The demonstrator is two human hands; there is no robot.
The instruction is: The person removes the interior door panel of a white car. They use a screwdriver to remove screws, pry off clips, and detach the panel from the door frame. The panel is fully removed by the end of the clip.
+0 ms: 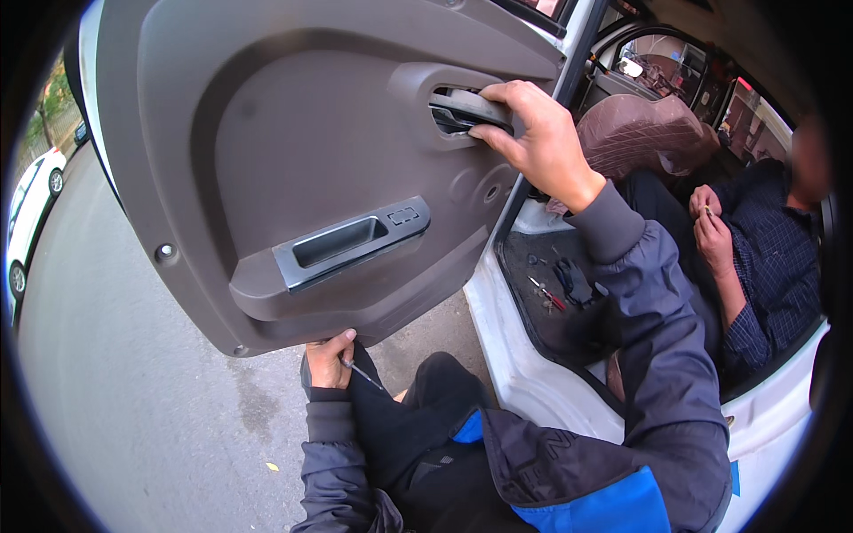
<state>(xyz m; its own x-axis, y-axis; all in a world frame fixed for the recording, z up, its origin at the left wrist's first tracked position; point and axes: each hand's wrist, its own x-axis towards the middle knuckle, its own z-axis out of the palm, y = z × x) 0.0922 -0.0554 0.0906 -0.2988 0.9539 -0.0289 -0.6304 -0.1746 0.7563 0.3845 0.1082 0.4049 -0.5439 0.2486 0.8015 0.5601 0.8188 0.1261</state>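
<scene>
A brown van door panel stands upright before me on the open door. My right hand pinches the dark inner door handle between thumb and fingers; the handle sits askew in its oval opening, with a gap showing behind it. Down at the panel's lower edge, my left hand is closed around a screwdriver, whose thin metal shaft points down to the right. The fist hides its grip. Below the handle, a grey armrest trim with a pull recess is fitted to the panel.
A seated person on the right holds something small in both hands. On the van floor lie a red screwdriver and dark gloves. The white door sill runs beside me. A white car stands across the road.
</scene>
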